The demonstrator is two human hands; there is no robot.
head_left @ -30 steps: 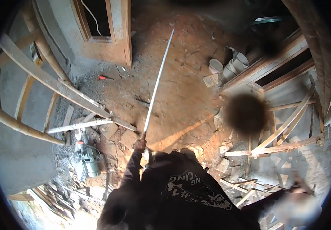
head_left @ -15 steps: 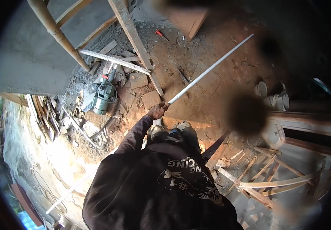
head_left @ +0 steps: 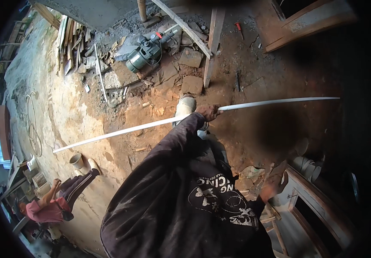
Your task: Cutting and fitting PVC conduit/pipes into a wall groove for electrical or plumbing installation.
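My left hand [head_left: 208, 112] is closed round a long, thin white pipe [head_left: 134, 129], near its middle. The pipe runs across in front of me, its left end low over the pale ground and its right end reaching into the dark area. My dark sleeve covers a little of it, and a pale boot [head_left: 186, 105] shows beside the hand. Off to my right, my right hand [head_left: 274, 184] is held out away from the pipe, close to a wooden frame. It is dim and blurred, so I cannot make out its grip.
A green electric machine [head_left: 144, 53] lies among rubble and flat stones ahead, near a wooden post [head_left: 213, 47]. Stacked wood strips [head_left: 70, 41] lie far left. A red-handled tool [head_left: 239, 29] is on the ground. A person in pink [head_left: 48, 210] is at the left, near a bucket [head_left: 76, 161].
My view has turned right, and the pipe now lies nearly crosswise. My right hand and the person at the left have come into view. The left hand keeps its grip.
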